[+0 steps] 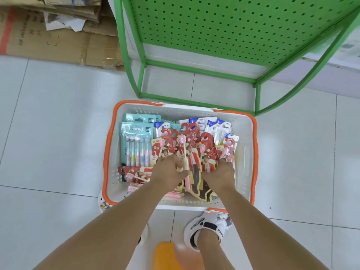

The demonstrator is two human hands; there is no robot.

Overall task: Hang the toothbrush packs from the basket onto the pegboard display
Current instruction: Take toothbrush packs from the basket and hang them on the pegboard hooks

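Observation:
A white basket (246, 152) with an orange rim stands on the floor below me, full of toothbrush packs. In its middle lies a bunch of red packs (191, 151) with hook-shaped tops. My left hand (167, 171) and my right hand (219, 175) both grip this bunch from either side, inside the basket. Teal multi-brush packs (136, 145) lie at the basket's left, and white-and-blue packs (216, 126) at the back right. The green pegboard display (233, 26) rises just behind the basket; no pegs or packs show on it.
The pegboard's green frame (194, 103) rests on the tiled floor right behind the basket. Flattened cardboard boxes (58, 32) are stacked at the upper left. My white shoe (206, 228) is under the basket's near edge. An orange object (165, 256) sits at the bottom.

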